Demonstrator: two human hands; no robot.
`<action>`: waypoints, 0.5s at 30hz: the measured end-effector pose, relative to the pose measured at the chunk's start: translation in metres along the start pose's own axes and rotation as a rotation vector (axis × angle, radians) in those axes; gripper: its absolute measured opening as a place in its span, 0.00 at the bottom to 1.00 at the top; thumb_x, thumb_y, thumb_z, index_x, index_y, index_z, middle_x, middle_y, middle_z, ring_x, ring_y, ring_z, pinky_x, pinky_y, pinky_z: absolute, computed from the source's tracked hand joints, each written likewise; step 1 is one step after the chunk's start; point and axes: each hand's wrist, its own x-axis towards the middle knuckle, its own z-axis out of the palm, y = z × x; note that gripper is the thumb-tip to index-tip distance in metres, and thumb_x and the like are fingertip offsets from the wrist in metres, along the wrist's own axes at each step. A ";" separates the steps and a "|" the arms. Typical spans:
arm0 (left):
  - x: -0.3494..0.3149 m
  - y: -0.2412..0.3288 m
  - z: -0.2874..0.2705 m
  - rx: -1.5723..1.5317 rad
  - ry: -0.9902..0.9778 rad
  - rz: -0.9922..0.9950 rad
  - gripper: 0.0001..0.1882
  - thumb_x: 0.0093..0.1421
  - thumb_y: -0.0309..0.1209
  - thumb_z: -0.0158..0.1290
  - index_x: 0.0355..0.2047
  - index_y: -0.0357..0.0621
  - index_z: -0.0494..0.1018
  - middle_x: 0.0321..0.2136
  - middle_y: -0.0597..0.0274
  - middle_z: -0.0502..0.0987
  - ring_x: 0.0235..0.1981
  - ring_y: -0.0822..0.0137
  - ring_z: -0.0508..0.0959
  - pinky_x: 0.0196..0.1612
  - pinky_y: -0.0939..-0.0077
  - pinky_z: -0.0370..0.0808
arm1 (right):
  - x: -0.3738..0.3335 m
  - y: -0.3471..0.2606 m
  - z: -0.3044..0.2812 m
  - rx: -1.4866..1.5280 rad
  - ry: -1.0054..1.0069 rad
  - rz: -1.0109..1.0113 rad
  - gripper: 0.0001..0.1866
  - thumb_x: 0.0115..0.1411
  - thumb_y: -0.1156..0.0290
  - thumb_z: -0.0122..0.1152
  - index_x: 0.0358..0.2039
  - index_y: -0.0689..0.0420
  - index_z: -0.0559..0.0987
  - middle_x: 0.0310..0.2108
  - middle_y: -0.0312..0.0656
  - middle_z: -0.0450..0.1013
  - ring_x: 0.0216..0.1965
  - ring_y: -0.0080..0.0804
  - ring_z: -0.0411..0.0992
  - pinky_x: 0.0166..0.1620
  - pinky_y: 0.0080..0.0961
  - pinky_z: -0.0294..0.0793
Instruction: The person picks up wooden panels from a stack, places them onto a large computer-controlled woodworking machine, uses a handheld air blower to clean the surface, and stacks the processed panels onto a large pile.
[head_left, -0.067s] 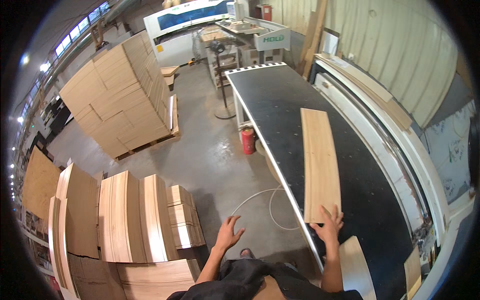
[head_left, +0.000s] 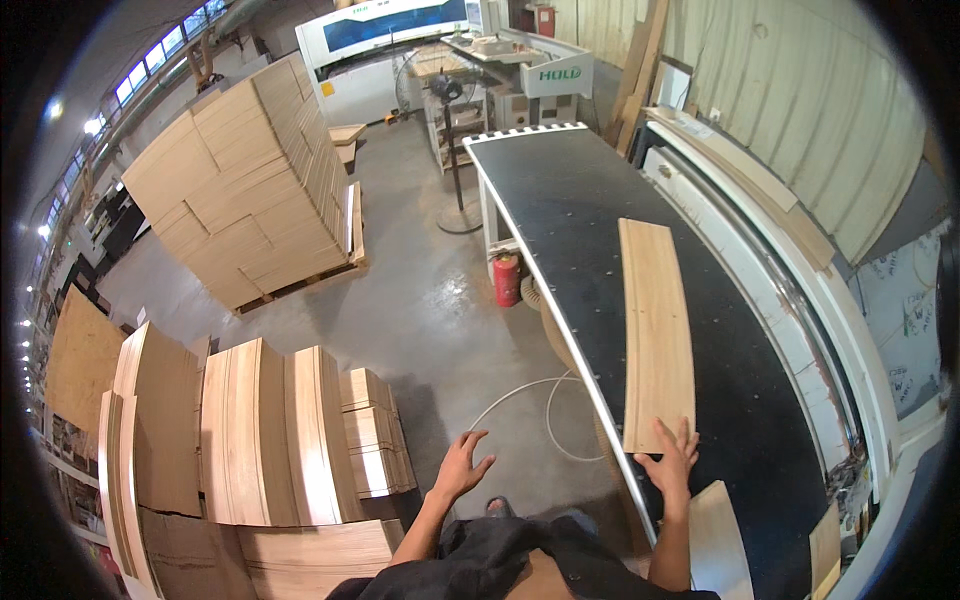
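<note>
On the black table, head view: a long table (head_left: 540, 190) with a pale edge runs from the person's right side toward the back.
Long board: one pale wood-grain board (head_left: 657, 330) lies flat on the table, lengthwise, its near end beside the table's left edge.
Right hand: the right hand (head_left: 670, 465) touches that near end, fingers spread over the top face and thumb by the end edge, unclenched rather than wrapped around the wood.
Left hand: the left hand (head_left: 462, 468) hangs free above the floor (head_left: 420, 330), empty, fingers loosely curved and thumb apart.
Second board: another pale board (head_left: 718, 545) lies nearer the body, beside the right forearm, partly hidden by it.
Left-side stacks: pale wood-grain panels (head_left: 240, 430) stand in several piles, well apart from the table.
Under the table edge: a red fire extinguisher (head_left: 507, 281) stands by the table; a pale hose (head_left: 520, 388) loops on the floor.
Farther back: a tall pile of boards (head_left: 225, 190) on a pallet, a pedestal fan (head_left: 449, 88), and a white machine (head_left: 365, 95).
</note>
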 end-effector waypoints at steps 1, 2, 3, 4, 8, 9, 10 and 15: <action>0.007 -0.005 -0.010 -0.007 -0.067 -0.050 0.29 0.62 0.39 0.61 0.61 0.47 0.69 0.56 0.44 0.72 0.58 0.41 0.72 0.59 0.52 0.72 | 0.001 -0.003 0.000 0.021 -0.012 -0.021 0.48 0.43 0.58 0.81 0.67 0.29 0.70 0.77 0.49 0.41 0.73 0.72 0.38 0.69 0.71 0.46; 0.016 -0.008 -0.023 -0.055 -0.081 -0.045 0.29 0.62 0.40 0.61 0.61 0.48 0.69 0.57 0.44 0.72 0.58 0.42 0.73 0.59 0.53 0.72 | 0.001 -0.009 -0.002 0.009 -0.026 -0.001 0.48 0.43 0.59 0.81 0.67 0.29 0.70 0.77 0.48 0.41 0.74 0.71 0.39 0.69 0.71 0.46; 0.026 -0.013 -0.032 -0.091 -0.121 -0.071 0.29 0.63 0.41 0.61 0.62 0.48 0.68 0.57 0.44 0.72 0.58 0.42 0.73 0.59 0.53 0.73 | 0.001 -0.016 -0.004 0.003 -0.062 0.043 0.48 0.44 0.58 0.81 0.67 0.30 0.71 0.77 0.46 0.42 0.74 0.71 0.40 0.69 0.71 0.47; 0.042 -0.021 -0.037 -0.117 -0.167 -0.109 0.29 0.63 0.41 0.61 0.62 0.48 0.68 0.57 0.45 0.72 0.58 0.43 0.73 0.59 0.53 0.73 | 0.004 -0.025 -0.006 0.019 -0.096 0.059 0.48 0.44 0.57 0.81 0.67 0.30 0.70 0.77 0.48 0.41 0.74 0.71 0.39 0.69 0.72 0.44; 0.118 -0.068 -0.049 -0.045 -0.231 -0.048 0.28 0.64 0.43 0.59 0.62 0.51 0.69 0.57 0.45 0.74 0.56 0.42 0.75 0.57 0.54 0.74 | 0.037 -0.092 -0.010 -0.164 -0.025 0.277 0.46 0.50 0.53 0.76 0.69 0.31 0.67 0.76 0.59 0.39 0.74 0.71 0.40 0.70 0.72 0.40; 0.137 -0.088 -0.042 -0.078 -0.207 -0.014 0.27 0.65 0.45 0.58 0.61 0.50 0.69 0.54 0.44 0.76 0.54 0.42 0.77 0.56 0.53 0.75 | 0.054 -0.112 -0.008 -0.097 0.072 0.217 0.45 0.52 0.56 0.74 0.70 0.33 0.66 0.76 0.59 0.40 0.74 0.69 0.41 0.71 0.68 0.43; 0.155 -0.112 -0.032 -0.063 -0.241 -0.060 0.27 0.65 0.46 0.57 0.61 0.50 0.69 0.53 0.43 0.77 0.54 0.42 0.77 0.56 0.53 0.75 | 0.076 -0.133 -0.005 -0.075 0.162 0.196 0.43 0.55 0.59 0.73 0.71 0.35 0.65 0.75 0.59 0.41 0.74 0.68 0.42 0.72 0.64 0.45; 0.202 -0.272 -0.007 0.081 -0.586 -0.294 0.31 0.64 0.53 0.56 0.62 0.51 0.69 0.51 0.42 0.78 0.54 0.44 0.77 0.56 0.53 0.74 | 0.222 -0.287 0.037 0.311 0.256 -0.174 0.38 0.58 0.67 0.70 0.69 0.45 0.68 0.72 0.61 0.51 0.72 0.62 0.50 0.71 0.50 0.53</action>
